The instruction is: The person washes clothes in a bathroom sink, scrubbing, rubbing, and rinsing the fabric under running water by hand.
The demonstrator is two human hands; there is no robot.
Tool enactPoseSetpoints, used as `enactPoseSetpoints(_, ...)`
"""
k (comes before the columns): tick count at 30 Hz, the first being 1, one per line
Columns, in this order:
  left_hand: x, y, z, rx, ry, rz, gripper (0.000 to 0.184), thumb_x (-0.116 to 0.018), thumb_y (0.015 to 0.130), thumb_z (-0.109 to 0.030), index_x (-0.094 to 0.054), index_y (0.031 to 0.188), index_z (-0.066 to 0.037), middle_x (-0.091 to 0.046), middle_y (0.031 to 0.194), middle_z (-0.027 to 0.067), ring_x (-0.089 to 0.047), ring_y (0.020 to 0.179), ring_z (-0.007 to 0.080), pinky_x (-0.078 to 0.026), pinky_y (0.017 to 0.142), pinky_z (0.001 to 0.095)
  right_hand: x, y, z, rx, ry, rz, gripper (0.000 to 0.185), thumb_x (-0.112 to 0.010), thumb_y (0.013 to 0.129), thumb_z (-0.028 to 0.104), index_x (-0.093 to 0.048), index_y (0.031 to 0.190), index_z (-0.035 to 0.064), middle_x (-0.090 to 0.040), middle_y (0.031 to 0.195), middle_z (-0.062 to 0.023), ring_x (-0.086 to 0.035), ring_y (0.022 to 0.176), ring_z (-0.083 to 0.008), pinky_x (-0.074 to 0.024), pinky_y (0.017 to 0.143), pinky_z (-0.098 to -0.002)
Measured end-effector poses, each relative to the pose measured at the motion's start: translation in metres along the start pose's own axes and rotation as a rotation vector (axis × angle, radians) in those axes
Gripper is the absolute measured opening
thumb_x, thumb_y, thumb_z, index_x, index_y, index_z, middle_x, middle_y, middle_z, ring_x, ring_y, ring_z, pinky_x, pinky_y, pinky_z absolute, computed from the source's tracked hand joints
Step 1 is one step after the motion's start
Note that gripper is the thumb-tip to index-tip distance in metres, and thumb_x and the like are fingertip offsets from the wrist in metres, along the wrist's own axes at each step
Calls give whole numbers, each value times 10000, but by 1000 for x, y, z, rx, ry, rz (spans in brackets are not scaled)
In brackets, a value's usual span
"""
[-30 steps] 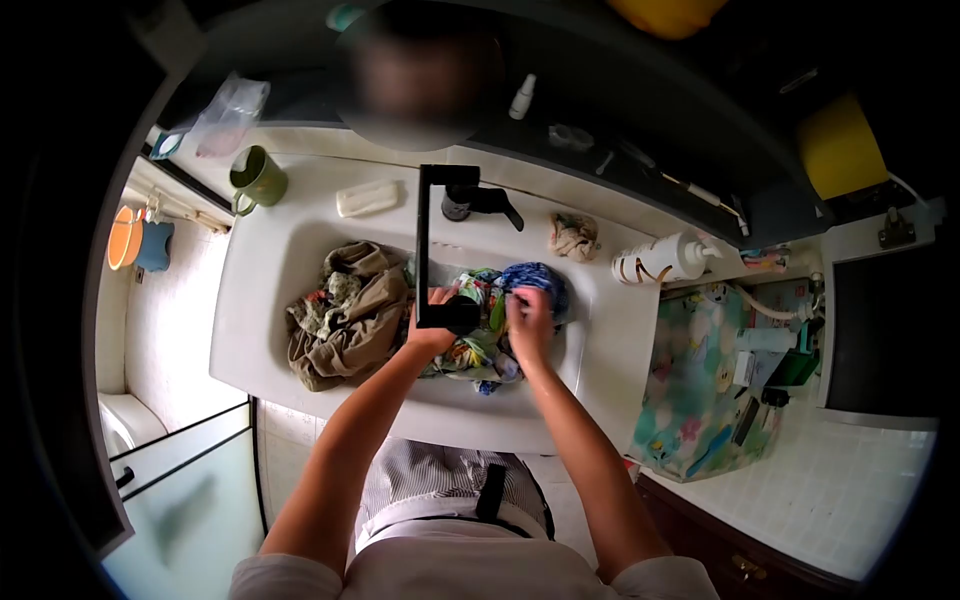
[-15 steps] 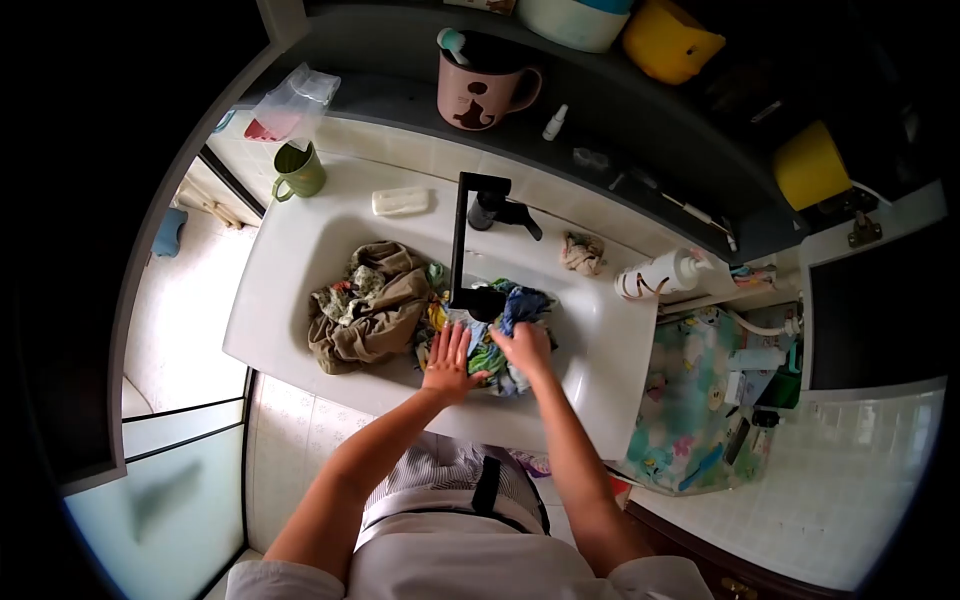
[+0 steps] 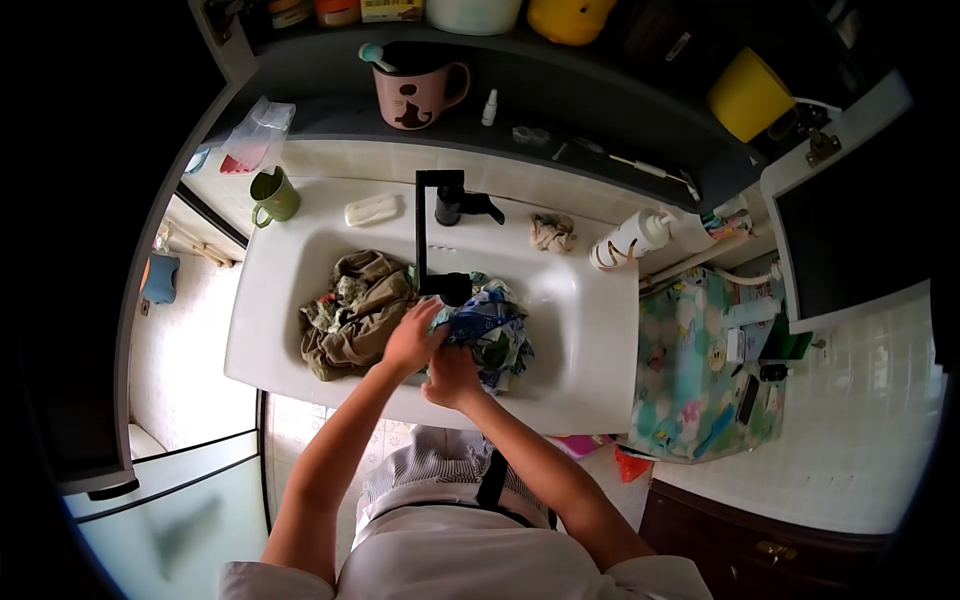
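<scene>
In the white sink (image 3: pixel 585 340) lies a wet-looking heap of blue, green and white patterned cloth (image 3: pixel 490 325), under the black faucet (image 3: pixel 428 235). My left hand (image 3: pixel 412 338) rests on the heap's left side with its fingers stretched out, just below the spout. Close beside it, my right hand (image 3: pixel 453 375) is closed at the near edge of the heap, with cloth bunched at its fingers; its fingertips are partly hidden. A bundle of brown clothes (image 3: pixel 365 315) fills the left end of the basin, left of my left hand.
On the sink's back rim are a bar of soap (image 3: pixel 371 210), a crumpled small cloth (image 3: pixel 552 232), a green cup (image 3: pixel 274 196) and a white pump bottle (image 3: pixel 632 240). A dark shelf (image 3: pixel 330 105) above holds a pink mug (image 3: pixel 412 97). A patterned cover (image 3: pixel 685 350) lies to the right.
My right hand has moved left and closed beside my left hand, which has shifted slightly on the heap. The patterned cloth is bunched differently. The camera view has shifted.
</scene>
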State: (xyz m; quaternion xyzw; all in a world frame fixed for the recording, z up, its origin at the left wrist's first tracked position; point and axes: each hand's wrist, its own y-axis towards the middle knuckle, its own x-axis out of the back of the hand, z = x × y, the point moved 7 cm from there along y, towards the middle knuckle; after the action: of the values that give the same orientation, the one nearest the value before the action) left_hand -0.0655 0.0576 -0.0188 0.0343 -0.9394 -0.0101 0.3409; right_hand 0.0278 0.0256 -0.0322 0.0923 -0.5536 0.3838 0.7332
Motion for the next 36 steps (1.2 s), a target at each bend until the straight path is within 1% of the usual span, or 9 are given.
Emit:
enactPoseSetpoints(3,-62,22,-16,16,127,198,685,-546,909,-513,-372,1445,-125,-402,1478,129,-337,1374,348,-229,1140,492,-10,-8,-6,141,-156,-206,644,-616,727,320,-494,1236,-56,-533,1214,-231,-480,1144,-363,-336,990,-468)
enactPoseSetpoints(8,-87,30,-13,-24,68,155,665,-484,958,-460,-222,1516,-211,-275,1565,58,-396,1347,314,-136,1106,651,8,-44,-31,80,9,120,761,-710,734,374,-435,1318,-28,-461,1333,-212,-406,1230,-377,-336,1024,-472)
enactPoseSetpoints(11,-83,29,-5,-69,152,131,650,-477,964,-434,-222,1516,-205,-320,1546,30,-486,1262,308,-134,1110,649,46,-37,-65,73,813,-47,360,-656,826,331,-637,1049,49,-639,862,-125,-617,892,-306,-482,762,-403)
enactPoseSetpoints(13,-77,22,-9,-134,149,17,620,-471,967,-415,-263,1505,-189,-385,1506,54,-530,1190,305,-133,1125,624,76,-15,-102,-119,1021,-533,240,-621,870,259,-644,854,21,-630,745,-103,-613,685,-290,-492,667,-365)
enactPoseSetpoints(16,-72,19,-16,-58,114,-56,575,-489,951,-382,-362,1467,-162,-470,1417,116,-459,1266,315,-114,1147,582,77,13,-135,-463,467,-896,196,-576,874,196,-581,806,12,-613,747,-126,-604,700,-330,-472,647,-419)
enactPoseSetpoints(19,-65,13,-7,-151,183,-267,541,-534,910,-281,-434,1413,-107,-527,1295,205,-439,1226,434,-246,1094,532,61,31,-110,-333,97,-961,163,-552,855,165,-505,760,42,-555,761,-142,-558,748,-373,-436,663,-496)
enactPoseSetpoints(26,-80,29,2,83,261,-155,630,-518,905,-222,-324,1492,-99,-364,1463,270,-338,1364,406,-253,1125,466,49,39,-122,-304,52,-980,129,-555,816,133,-456,766,67,-493,775,-136,-507,725,-352,-412,644,-478)
enactPoseSetpoints(29,-110,52,29,140,385,-213,644,-492,915,-274,-288,1483,-52,-299,1492,275,-277,1388,423,-178,1133,552,40,61,-147,-361,85,-937,135,-558,814,139,-459,776,55,-496,776,-149,-517,734,-366,-420,647,-481)
enactPoseSetpoints(36,-117,87,30,213,564,-134,566,-535,886,-315,-413,1408,-133,-364,1454,204,-435,1234,367,-272,1006,592,32,88,-180,-349,82,-957,148,-574,806,155,-470,761,60,-504,762,-144,-521,728,-365,-426,633,-476)
